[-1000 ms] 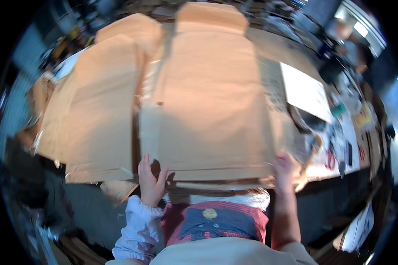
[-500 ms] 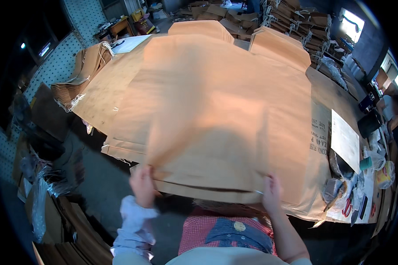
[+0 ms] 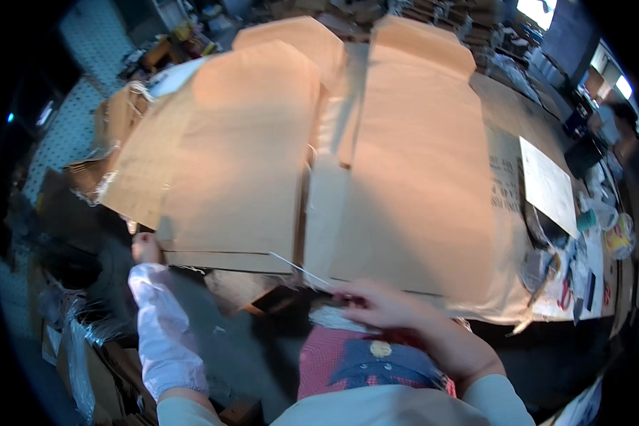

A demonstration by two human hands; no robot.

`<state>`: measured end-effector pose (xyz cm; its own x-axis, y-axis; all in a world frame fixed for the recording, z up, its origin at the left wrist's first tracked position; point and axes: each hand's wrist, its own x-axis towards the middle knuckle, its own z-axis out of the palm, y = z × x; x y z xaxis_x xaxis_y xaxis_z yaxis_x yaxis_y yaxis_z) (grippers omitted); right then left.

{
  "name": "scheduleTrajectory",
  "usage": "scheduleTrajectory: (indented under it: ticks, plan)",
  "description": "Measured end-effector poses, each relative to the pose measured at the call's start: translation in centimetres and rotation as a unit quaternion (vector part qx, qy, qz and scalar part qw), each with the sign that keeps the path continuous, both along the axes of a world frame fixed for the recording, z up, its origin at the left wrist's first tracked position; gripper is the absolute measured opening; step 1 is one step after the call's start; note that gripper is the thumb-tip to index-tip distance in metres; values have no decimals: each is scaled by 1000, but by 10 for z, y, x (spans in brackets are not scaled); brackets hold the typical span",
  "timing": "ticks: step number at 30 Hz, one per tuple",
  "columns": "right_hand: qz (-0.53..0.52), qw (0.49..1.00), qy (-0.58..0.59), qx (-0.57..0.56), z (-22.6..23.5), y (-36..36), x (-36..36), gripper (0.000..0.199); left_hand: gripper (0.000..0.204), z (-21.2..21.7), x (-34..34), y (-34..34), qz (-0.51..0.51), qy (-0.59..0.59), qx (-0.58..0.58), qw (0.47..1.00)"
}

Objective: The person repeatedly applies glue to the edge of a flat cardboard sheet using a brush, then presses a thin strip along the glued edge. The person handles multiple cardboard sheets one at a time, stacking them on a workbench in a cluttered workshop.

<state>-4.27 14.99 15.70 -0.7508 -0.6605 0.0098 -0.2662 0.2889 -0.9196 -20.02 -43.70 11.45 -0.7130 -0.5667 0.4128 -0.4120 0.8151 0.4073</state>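
Note:
A large brown paper bag [image 3: 248, 156] lies flat on the left pile, its lower edge near me. At that bag's lower left corner is my left hand [image 3: 147, 248], fingers closed on the edge. My right hand [image 3: 373, 302] is in front of my waist, pinching a thin white string [image 3: 302, 270]. The string runs slantwise up to the bag's lower right edge. Just behind the right hand a bundle of white strings [image 3: 337, 317] shows at my apron [image 3: 326, 362]. A second pile of brown paper bags [image 3: 419, 170] lies to the right, separated by a narrow gap.
On the table's right side are a white board [image 3: 548, 186], red-handled scissors [image 3: 565, 292] and a green cup [image 3: 586, 220]. Tied brown bundles [image 3: 117, 128] sit at the far left edge. Another person [image 3: 614, 131] is at the far right. Cardboard pieces [image 3: 110, 376] stand at lower left.
The bag that both hands held at its lower corners now lies on the left pile. My left hand has shifted left; my right hand has let go and now holds a string.

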Motion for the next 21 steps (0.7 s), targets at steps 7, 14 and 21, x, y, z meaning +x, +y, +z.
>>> scheduleTrajectory:
  ticks: [7,14,21]
  plan:
    - [-449,611,143,636,33,282,157,56,18,32,101,223,-340,134,-38,930]
    - [-460,670,266,518,8,333,177,34,34,22,163,483,-690,-18,-95,717]
    - [-776,591,152,160,57,398,102,21,40,11,147,488,-608,-112,-61,784]
